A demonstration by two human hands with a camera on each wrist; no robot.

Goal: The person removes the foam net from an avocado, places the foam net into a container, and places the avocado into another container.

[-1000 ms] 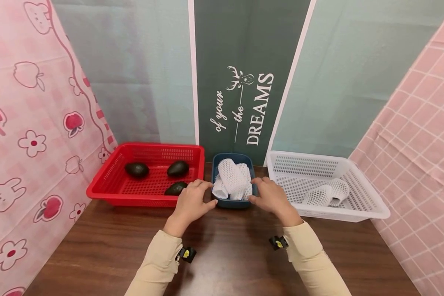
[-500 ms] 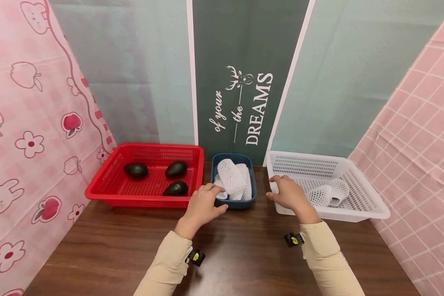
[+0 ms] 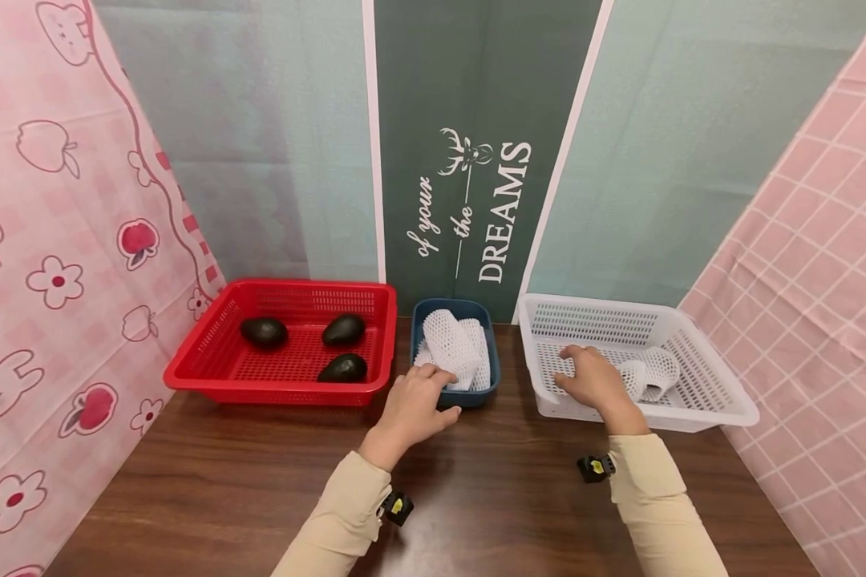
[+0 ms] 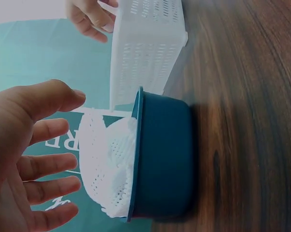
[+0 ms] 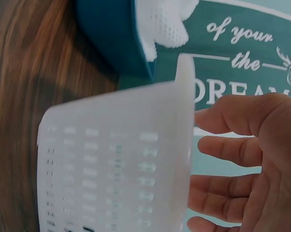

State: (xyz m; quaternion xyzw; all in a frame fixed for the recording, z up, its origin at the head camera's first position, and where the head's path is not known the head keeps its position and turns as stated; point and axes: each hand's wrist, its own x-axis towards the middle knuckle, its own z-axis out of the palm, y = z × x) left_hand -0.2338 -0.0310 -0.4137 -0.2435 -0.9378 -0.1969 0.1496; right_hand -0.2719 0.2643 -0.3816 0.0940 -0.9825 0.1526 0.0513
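Position: your left hand (image 3: pixel 413 405), relaxed and spread, hovers just beside a dark-blue rounded plastic tub (image 4: pixel 167 154) holding white foam-mesh sleeves (image 3: pixel 451 344); your right hand (image 3: pixel 593 378), loosely curved and gripping nothing, hovers over a white slotted plastic basket (image 5: pixel 121 113) containing matching sleeves (image 3: pixel 661 369). Dark-green fabric panel (image 3: pixel 476 72) reads "of your", "the", "DREAMS".

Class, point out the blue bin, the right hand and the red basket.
Blue bin (image 4: pixel 165 155), left wrist view: on its outer side wall.
Right hand (image 3: pixel 595 379), head view: on the back of the hand.
Red basket (image 3: pixel 277 387), head view: on its front rim.
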